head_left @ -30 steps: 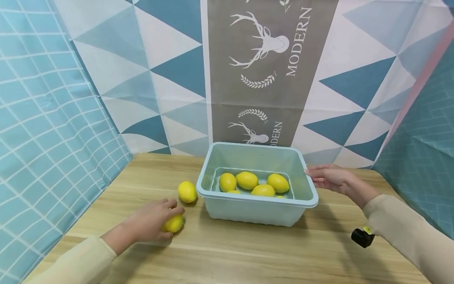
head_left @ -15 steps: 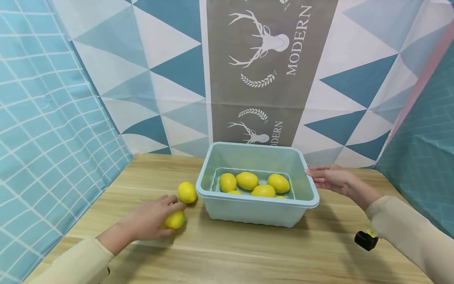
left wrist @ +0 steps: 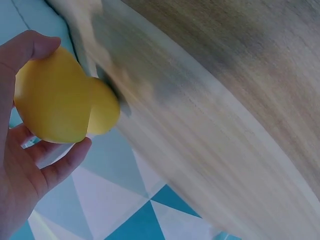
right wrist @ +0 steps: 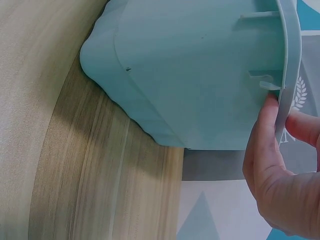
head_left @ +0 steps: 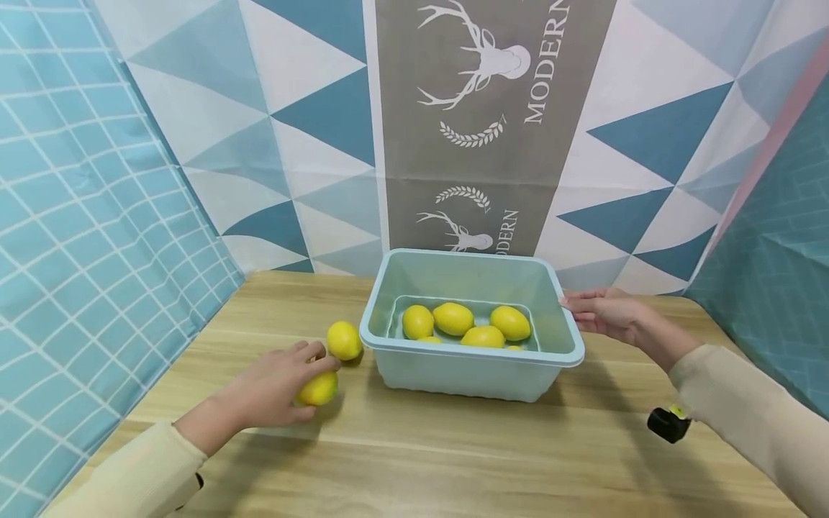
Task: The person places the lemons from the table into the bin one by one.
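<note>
Down low on the wooden desk [head_left: 453,446], left hand [head_left: 272,392] curled around a yellow lemon [head_left: 319,388], gripping it from above — thumb and fingers wrapped round it in the left wrist view [left wrist: 55,100]. Just beyond, a second lemon [head_left: 344,339] lying loose on the desk, close beside the left wall of the light blue bin [head_left: 466,367]. Inside the bin, several more lemons [head_left: 453,318] on the floor of it. Right hand [head_left: 605,314] pinching the bin's right rim — thumb under the lip, fingers over it. Near the right sleeve, a small black object [head_left: 668,423] with a yellow spot.
</note>
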Demonstrator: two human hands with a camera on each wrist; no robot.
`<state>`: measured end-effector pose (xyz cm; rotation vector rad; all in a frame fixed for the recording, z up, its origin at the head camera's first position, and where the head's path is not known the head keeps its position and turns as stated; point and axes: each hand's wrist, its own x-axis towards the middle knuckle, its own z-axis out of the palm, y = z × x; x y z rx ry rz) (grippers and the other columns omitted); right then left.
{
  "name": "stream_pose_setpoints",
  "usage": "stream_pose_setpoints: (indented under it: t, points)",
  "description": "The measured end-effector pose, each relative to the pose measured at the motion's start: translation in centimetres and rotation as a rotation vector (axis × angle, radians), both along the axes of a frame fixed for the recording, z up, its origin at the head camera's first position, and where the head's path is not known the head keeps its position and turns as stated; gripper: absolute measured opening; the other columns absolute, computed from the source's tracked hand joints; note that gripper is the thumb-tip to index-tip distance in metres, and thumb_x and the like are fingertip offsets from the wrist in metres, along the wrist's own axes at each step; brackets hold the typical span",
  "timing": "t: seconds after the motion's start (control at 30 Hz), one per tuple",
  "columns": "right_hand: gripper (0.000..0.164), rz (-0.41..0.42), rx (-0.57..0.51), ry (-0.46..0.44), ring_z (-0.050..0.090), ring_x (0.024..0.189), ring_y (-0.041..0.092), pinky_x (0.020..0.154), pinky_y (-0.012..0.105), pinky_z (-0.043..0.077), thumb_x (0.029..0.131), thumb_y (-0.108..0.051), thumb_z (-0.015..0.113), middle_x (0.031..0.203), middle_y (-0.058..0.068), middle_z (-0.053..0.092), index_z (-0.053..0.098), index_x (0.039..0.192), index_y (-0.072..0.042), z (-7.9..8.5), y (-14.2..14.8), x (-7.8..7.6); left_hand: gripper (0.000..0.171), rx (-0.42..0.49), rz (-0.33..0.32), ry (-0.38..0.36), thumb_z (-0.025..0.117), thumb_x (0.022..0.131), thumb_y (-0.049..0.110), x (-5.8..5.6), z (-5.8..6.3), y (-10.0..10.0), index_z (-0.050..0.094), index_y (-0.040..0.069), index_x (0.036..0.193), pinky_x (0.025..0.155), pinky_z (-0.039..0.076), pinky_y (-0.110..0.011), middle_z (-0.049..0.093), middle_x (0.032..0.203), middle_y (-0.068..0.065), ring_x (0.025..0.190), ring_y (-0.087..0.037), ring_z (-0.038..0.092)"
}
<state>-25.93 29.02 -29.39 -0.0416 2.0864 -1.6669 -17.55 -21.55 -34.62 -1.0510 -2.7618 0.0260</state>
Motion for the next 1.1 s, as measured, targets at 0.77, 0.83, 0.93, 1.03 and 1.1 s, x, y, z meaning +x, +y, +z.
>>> stream_pose_setpoints:
  t: [0.77,0.83,0.93,1.03,1.1]
  points:
    - [0.054,0.005,0.047,-0.023,0.065,0.077,0.000,0.079,0.020,0.058,0.096,-0.019,0.057,0.085,-0.010,0.068,0.038,0.136,0.011,0.3,-0.4,0.6,0.051,0.054,0.024,0.038,0.074,0.068,0.025,-1.2,3.5,0.2,0.060,0.019,0.117,0.056,0.037,-0.019,0.054,0.099,0.001,0.073,-0.007,0.046]
    - [0.056,0.010,0.058,-0.019,0.064,0.076,0.000,0.079,0.020,0.058,0.097,-0.019,0.056,0.084,-0.010,0.068,0.035,0.138,0.013,0.4,-0.4,0.5,0.051,0.065,0.029,0.035,0.074,0.069,0.026,-1.4,3.8,0.3,0.060,0.019,0.117,0.056,0.038,-0.019,0.054,0.100,0.001,0.074,-0.007,0.046]
    - [0.055,0.009,0.069,-0.012,0.064,0.075,-0.001,0.079,0.020,0.058,0.097,-0.019,0.056,0.084,-0.010,0.067,0.035,0.137,0.013,0.7,-0.4,0.3,0.052,0.080,0.034,0.038,0.075,0.069,0.026,-1.6,4.4,0.5,0.060,0.018,0.118,0.057,0.039,-0.020,0.055,0.101,0.001,0.074,-0.007,0.047]
    - [0.056,0.002,0.064,-0.015,0.064,0.075,0.000,0.079,0.020,0.058,0.097,-0.018,0.057,0.084,-0.010,0.067,0.035,0.138,0.012,0.8,-0.4,0.2,0.052,0.089,0.036,0.036,0.076,0.069,0.025,-1.7,4.9,0.6,0.059,0.019,0.118,0.057,0.040,-0.020,0.056,0.102,0.000,0.075,-0.008,0.048]
    - [0.053,-0.002,0.054,-0.020,0.064,0.074,0.000,0.079,0.020,0.058,0.097,-0.017,0.056,0.084,-0.009,0.067,0.037,0.137,0.011,0.9,-0.4,0.2,0.051,0.092,0.036,0.037,0.076,0.069,0.025,-1.7,5.2,0.7,0.059,0.019,0.118,0.058,0.040,-0.020,0.056,0.103,0.000,0.074,-0.007,0.048]
